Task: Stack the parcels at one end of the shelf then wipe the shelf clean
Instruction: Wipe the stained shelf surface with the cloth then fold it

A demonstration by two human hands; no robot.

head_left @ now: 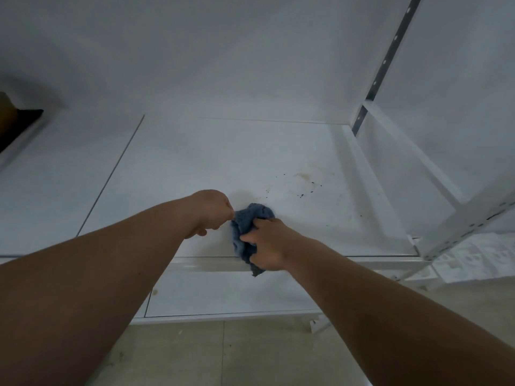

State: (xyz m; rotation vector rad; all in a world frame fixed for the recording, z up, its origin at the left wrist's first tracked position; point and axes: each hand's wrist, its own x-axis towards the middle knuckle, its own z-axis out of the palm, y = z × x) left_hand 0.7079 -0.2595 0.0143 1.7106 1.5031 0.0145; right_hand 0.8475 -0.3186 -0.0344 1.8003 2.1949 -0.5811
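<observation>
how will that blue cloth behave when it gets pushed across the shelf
The blue cloth is probably floppy: it sits bunched between the left hand and right hand, a corner dangling. Its nubby pile likely drags rather than slides on the shelf.

Head cam looks fwd/down, close over shelf (195, 162).

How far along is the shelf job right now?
Looks done: this stretch of shelf holds no parcels; a dark parcel sits at the far left. In hand: both hands, left and right, grip the blue cloth. Left: stains to the right remain unwiped.
</observation>
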